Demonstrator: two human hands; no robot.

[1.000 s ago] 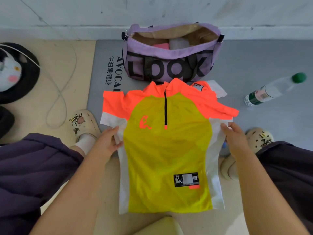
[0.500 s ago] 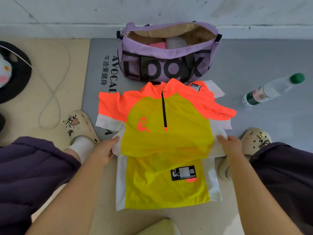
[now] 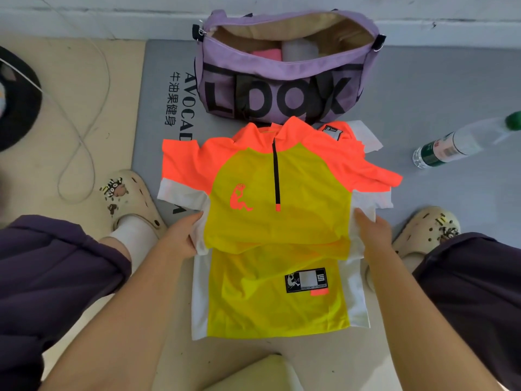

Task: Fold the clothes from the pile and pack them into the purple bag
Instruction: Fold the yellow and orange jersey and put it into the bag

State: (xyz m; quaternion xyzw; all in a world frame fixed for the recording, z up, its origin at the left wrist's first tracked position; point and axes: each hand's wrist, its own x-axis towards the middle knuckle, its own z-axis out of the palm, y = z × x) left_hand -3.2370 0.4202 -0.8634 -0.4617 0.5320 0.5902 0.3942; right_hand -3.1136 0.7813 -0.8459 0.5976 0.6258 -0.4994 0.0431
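A yellow and orange jersey (image 3: pixel 279 221) is laid face up across the near edge of the grey mat (image 3: pixel 423 88), partly on the beige floor, with a fold raised across its middle. Its left side seam is gripped by the left hand (image 3: pixel 183 238) and its right seam by the right hand (image 3: pixel 372 235). The purple bag (image 3: pixel 284 80) is stood unzipped at the mat's far edge, touching the collar, with folded items inside.

A home floor, seemingly: a grey exercise mat (image 3: pixel 423 88) lies against a white wall (image 3: pixel 112 12). A water bottle (image 3: pixel 448 146) rests at two o'clock; a loose cable (image 3: pixel 84 131) trails at ten o'clock.
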